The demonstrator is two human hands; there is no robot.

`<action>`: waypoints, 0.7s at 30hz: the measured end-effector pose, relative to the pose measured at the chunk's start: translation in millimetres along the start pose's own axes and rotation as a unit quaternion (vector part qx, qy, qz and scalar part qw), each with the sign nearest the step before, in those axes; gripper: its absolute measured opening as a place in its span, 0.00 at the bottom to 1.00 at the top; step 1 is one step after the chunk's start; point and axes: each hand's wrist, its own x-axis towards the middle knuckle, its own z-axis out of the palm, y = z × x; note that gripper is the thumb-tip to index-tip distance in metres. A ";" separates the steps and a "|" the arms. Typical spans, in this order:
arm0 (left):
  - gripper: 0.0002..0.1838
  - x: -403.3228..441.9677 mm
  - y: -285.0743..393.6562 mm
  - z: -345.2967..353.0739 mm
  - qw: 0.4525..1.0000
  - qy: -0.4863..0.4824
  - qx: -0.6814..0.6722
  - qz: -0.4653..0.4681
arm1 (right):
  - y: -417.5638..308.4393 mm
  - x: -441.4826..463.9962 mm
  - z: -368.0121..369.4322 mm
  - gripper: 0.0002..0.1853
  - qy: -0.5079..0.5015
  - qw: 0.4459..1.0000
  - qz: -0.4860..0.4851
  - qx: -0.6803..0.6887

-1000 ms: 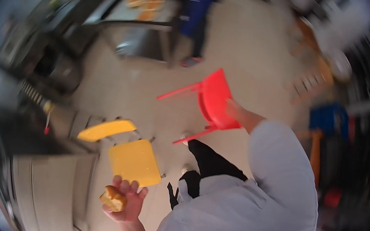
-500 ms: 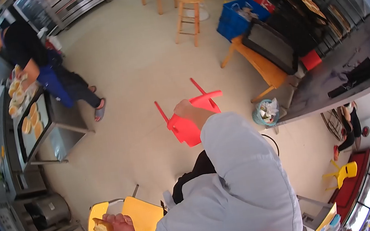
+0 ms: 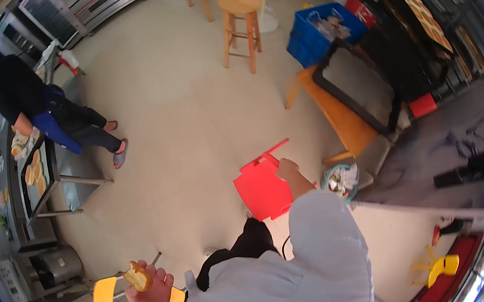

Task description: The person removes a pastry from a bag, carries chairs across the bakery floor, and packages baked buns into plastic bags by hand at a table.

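My left hand (image 3: 150,290), at the lower left, has its fingers closed around a bitten piece of bread (image 3: 138,277) with its pale inside showing. Ahead of my body, my right hand (image 3: 288,169) grips the edge of a red plastic chair (image 3: 264,188). The chair's broad flat panel faces up toward me, and part of its far side is hidden by the panel. Below and behind the left hand is a yellow chair (image 3: 105,293), partly covered by hand and arm.
A co-worker (image 3: 20,88) bends over a metal table (image 3: 84,179) holding bread rolls on a tray (image 3: 46,190). A wooden stool (image 3: 239,3), a blue crate (image 3: 304,36), a wooden bench (image 3: 334,111) and a waste basket (image 3: 334,192) stand ahead and to the right.
My right hand and the red chair have shifted right and nearer, and the chair has turned. My left hand has raised and tilted the bread. The view has swung slightly.
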 end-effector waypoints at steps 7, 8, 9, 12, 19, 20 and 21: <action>0.27 27.2 -43.8 34.4 0.997 0.072 0.026 0.018 | 133.5 71.1 -24.9 0.28 0.056 0.995 0.068 -0.037; 0.27 30.4 -47.1 38.0 0.997 0.076 0.034 0.003 | 137.6 63.3 -31.1 0.29 0.086 0.992 0.095 0.000; 0.27 34.1 -50.9 40.9 0.996 0.082 0.029 -0.004 | 137.0 53.8 -40.4 0.30 0.084 0.990 0.112 0.012; 0.27 42.2 -63.0 52.2 0.994 0.101 0.052 -0.003 | 144.8 57.3 -29.3 0.30 0.145 0.983 0.107 0.023; 0.28 24.8 -72.3 35.7 0.996 0.060 -0.046 0.039 | 150.4 73.8 126.7 0.26 -0.036 0.997 -0.069 -0.027; 0.28 19.0 -72.1 35.0 0.995 0.065 -0.054 0.059 | 135.0 63.9 150.1 0.24 -0.081 0.988 -0.114 -0.073; 0.28 13.4 -69.5 35.9 0.994 0.071 -0.049 0.070 | 118.4 48.7 167.6 0.24 -0.125 0.985 -0.112 -0.049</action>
